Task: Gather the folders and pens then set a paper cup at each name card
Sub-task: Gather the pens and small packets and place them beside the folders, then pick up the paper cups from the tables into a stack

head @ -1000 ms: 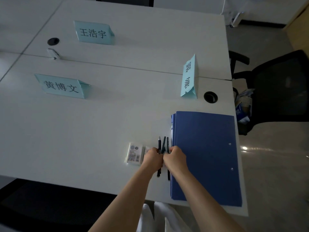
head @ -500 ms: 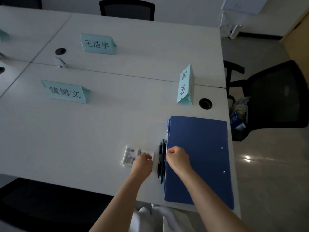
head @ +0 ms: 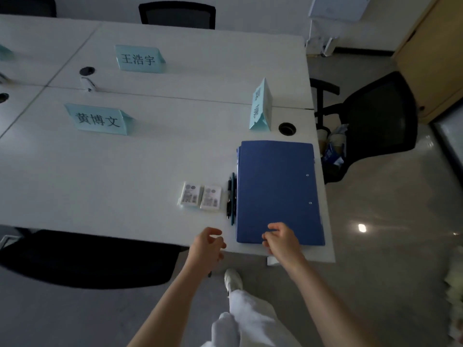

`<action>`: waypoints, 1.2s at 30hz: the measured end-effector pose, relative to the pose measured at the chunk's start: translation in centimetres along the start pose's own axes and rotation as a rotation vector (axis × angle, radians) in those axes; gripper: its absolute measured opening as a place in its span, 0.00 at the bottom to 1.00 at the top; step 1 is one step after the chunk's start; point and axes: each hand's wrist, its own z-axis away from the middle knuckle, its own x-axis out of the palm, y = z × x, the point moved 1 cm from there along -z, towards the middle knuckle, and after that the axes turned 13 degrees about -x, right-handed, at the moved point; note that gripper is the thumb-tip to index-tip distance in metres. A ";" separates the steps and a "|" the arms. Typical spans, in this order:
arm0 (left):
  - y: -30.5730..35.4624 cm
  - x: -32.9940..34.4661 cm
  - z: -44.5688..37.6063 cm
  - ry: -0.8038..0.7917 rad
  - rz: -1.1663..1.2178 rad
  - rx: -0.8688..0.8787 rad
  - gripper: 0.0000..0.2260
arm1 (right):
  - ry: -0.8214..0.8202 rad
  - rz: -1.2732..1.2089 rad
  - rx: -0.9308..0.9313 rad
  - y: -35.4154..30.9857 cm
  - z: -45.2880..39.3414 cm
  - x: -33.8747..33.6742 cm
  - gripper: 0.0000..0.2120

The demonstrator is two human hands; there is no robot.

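A stack of blue folders [head: 276, 189] lies at the right end of the white table [head: 125, 176]. Dark pens [head: 231, 196] lie side by side along the stack's left edge. Three pale-blue name cards stand on the table: one at the back [head: 139, 58], one at the left [head: 99, 118], one near the right edge [head: 261, 106]. Paper cups [head: 332, 142] sit on the seat of a black chair beyond the table's right edge. My left hand [head: 208, 245] hovers at the table's near edge, fingers loosely curled and empty. My right hand [head: 281, 237] hangs over the folders' near edge, holding nothing.
Two small plastic-wrapped packs [head: 201, 196] lie left of the pens. The black chair [head: 375, 116] stands right of the table, another chair [head: 82, 256] is tucked under the near edge, a third [head: 178, 13] at the far side. Cable holes [head: 286, 128] pierce the tabletop.
Both hands have let go of the pens and drawn back to the table's near edge. The pens now lie together beside the folders. The camera has pulled back and risen.
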 end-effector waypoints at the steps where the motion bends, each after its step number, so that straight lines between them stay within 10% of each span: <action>1: -1.2 0.4 0.8 0.010 0.009 -0.009 0.07 | 0.006 0.005 0.002 0.9 1.0 -0.3 0.13; 15: 0.0 11.0 5.5 0.051 -0.098 0.115 0.12 | 0.066 -0.208 0.019 8.0 2.7 -10.5 0.08; 36: 19.0 39.1 1.9 0.224 -0.045 0.095 0.13 | -0.156 -0.011 -0.207 7.2 -22.2 -38.1 0.07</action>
